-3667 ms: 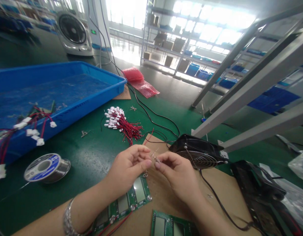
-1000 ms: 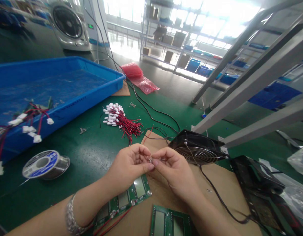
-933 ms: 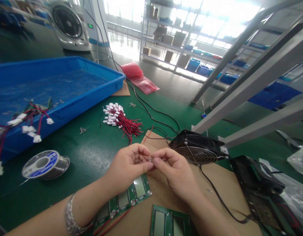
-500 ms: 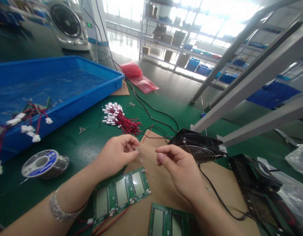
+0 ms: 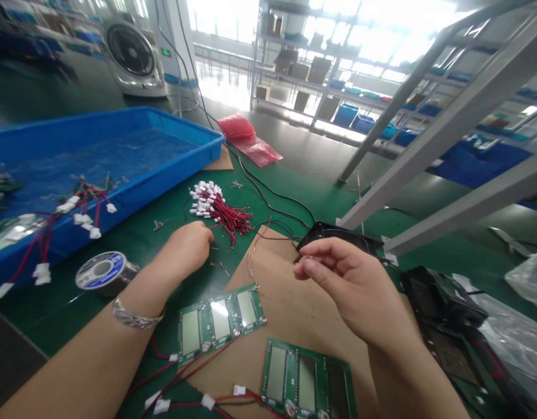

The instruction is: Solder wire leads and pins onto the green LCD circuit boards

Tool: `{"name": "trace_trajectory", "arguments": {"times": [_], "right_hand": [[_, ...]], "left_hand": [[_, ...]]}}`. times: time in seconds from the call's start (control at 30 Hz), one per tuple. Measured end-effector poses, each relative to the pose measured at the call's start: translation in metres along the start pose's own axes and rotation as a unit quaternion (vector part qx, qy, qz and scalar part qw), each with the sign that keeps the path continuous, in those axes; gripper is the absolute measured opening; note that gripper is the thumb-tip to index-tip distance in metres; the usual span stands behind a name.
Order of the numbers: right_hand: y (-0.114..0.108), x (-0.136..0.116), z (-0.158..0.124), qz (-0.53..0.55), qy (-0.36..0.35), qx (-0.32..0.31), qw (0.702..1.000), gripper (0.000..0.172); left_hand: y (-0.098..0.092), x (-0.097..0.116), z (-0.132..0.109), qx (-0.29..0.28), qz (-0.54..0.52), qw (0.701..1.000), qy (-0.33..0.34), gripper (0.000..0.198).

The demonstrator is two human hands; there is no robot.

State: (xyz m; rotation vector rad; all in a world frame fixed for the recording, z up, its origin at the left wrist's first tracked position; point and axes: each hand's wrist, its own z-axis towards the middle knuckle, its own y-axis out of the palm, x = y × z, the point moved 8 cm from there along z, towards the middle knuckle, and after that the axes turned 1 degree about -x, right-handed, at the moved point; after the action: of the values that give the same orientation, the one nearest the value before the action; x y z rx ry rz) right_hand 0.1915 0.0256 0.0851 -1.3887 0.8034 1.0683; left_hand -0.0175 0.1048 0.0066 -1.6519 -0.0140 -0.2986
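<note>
My left hand is lowered to the green mat beside small wire-legged parts. Its fingers curl under, closed, and the hand's back hides whatever is in them. My right hand is raised over the brown board, thumb and forefinger pinched on something tiny that I cannot make out. Below my hands lies a green circuit board with three display windows and red and black leads. A second circuit board rests nearer me to the right. Beyond my left hand is a bundle of red and black wires with white connectors.
A blue tray stands left, wired boards hanging over its rim. A solder spool sits by my left forearm. A black fan lies behind my right hand, under grey metal bars. Brown board covers the middle; pink bubble wrap lies farther back.
My left hand has moved left and away from my right hand, down to the mat. My right hand has shifted right and slightly up. The view has tilted, showing more of the boards.
</note>
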Motion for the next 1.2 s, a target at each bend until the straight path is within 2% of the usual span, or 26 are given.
{"name": "trace_trajectory", "arguments": {"times": [0.1,0.17,0.27,0.37,0.47,0.57,0.67,0.77,0.83,0.93,1.0,1.03,1.13,1.2], "right_hand": [[-0.005,-0.007,-0.005,0.052,-0.001,0.007,0.999,0.01],[-0.007,-0.012,-0.007,0.054,-0.011,0.017,0.998,0.008],[-0.01,-0.02,-0.008,-0.007,-0.041,0.042,0.998,0.004],[-0.01,-0.025,-0.012,-0.086,-0.069,0.07,0.991,0.003],[-0.006,-0.023,-0.018,-0.106,-0.073,0.073,0.989,0.004],[0.004,-0.018,-0.024,-0.108,-0.053,0.043,0.992,0.004],[0.021,-0.013,-0.029,-0.124,-0.03,0.004,0.992,0.005],[0.045,-0.011,-0.034,-0.184,-0.054,-0.039,0.981,0.012],[0.062,-0.011,-0.039,-0.241,-0.098,-0.051,0.964,0.016],[0.082,-0.005,-0.048,-0.295,-0.135,-0.046,0.945,0.018],[0.092,0.002,-0.052,-0.317,-0.137,-0.047,0.937,0.019],[0.095,0.004,-0.054,-0.326,-0.14,-0.049,0.934,0.021],[0.101,0.005,-0.057,-0.347,-0.161,-0.044,0.923,0.025],[0.101,0.003,-0.056,-0.35,-0.176,-0.031,0.92,0.026]], "left_hand": [[-0.026,-0.003,-0.021,0.026,0.016,0.999,-0.036,0.033],[-0.03,0.007,-0.039,-0.003,0.002,1.0,-0.018,0.035],[-0.012,0.035,-0.066,-0.081,-0.025,0.995,0.055,0.032],[0.009,0.049,-0.082,-0.114,-0.019,0.989,0.091,0.033],[0.021,0.045,-0.086,-0.137,-0.053,0.986,0.081,0.034],[0.02,0.038,-0.087,-0.15,-0.093,0.982,0.072,0.03],[0.017,0.037,-0.088,-0.165,-0.129,0.975,0.071,0.019],[0.021,0.039,-0.091,-0.209,-0.211,0.953,0.063,0.022],[0.022,0.041,-0.094,-0.23,-0.293,0.926,0.061,0.027],[0.021,0.043,-0.096,-0.223,-0.382,0.894,0.071,0.027],[0.023,0.044,-0.1,-0.237,-0.461,0.853,0.063,0.026],[0.027,0.044,-0.103,-0.255,-0.518,0.815,0.047,0.027],[0.039,0.046,-0.114,-0.295,-0.686,0.664,-0.032,0.03],[0.042,0.048,-0.119,-0.288,-0.75,0.592,-0.061,0.034]]}}
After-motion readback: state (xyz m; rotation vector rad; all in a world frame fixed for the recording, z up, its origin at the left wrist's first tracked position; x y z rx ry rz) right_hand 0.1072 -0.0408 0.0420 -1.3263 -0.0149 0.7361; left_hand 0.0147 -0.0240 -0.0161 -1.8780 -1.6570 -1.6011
